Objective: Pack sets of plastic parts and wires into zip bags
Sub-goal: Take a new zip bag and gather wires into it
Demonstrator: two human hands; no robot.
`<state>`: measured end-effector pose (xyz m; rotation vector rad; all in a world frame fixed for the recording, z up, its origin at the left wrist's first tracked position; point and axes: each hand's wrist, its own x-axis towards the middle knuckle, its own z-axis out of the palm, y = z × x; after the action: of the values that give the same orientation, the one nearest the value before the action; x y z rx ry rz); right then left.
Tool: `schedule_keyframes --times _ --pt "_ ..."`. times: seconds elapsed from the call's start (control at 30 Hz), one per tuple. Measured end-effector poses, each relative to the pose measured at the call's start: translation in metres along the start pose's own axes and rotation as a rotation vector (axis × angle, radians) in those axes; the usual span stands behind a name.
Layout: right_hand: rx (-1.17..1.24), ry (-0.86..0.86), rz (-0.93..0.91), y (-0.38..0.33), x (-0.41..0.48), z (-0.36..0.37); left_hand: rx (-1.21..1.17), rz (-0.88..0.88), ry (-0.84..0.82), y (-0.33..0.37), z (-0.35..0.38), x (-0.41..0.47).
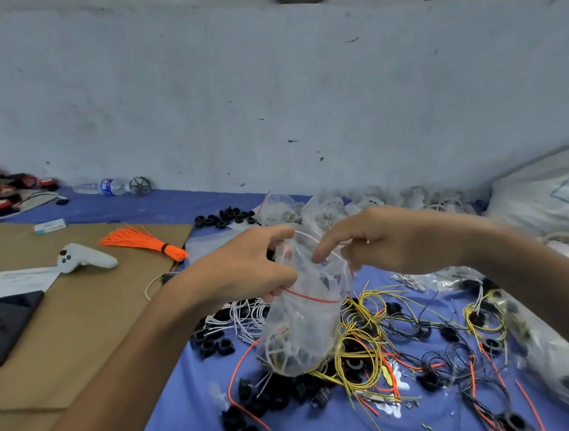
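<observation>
Blue cloth: cardboard sheet, tangled wires, black plastic parts, water bottle.

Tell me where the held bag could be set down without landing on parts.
Bare cardboard in front of the white controller and orange tie bundle is freest. A blue cloth strip between the water bottle and black rings is also open. Under the zip bag, wires and black parts crowd the cloth.

Body in view: the left hand and the right hand, both bare. The left forearm and the right forearm are bare along their full visible length (each runs out at the frame edge). The fingers are uncovered; nail detail is blurred.
</observation>
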<state>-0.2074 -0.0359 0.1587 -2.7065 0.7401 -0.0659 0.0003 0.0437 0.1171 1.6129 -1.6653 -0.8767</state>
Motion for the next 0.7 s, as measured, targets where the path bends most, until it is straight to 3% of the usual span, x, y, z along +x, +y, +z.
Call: schedule_keyframes --times 0.07,0.17,0.23,0.4,0.53,0.7 --pt "-0.228 -0.009 0.016 0.004 -0.001 0.000 0.007 -0.004 -0.016 -0.001 -0.002 -0.003" --pt "-0.421 -0.180 0.058 0.008 -0.001 0.005 0.015 0.015 -0.022 0.000 -0.004 -0.009" --pt "-0.335 -0.183 0.057 0.010 -0.002 0.007 0.056 0.042 -0.008 -0.001 -0.005 -0.014" --pt "-0.260 0.073 0.100 0.026 -0.011 -0.003 0.283 0.108 -0.020 -0.012 -0.018 -0.034" --pt "-0.162 0.107 0.085 0.027 -0.024 -0.003 0.408 0.192 -0.065 -0.017 -0.031 -0.048" --pt "0.030 0.224 0.035 0.026 -0.053 -0.015 0.245 0.397 0.128 -0.013 -0.032 -0.049"
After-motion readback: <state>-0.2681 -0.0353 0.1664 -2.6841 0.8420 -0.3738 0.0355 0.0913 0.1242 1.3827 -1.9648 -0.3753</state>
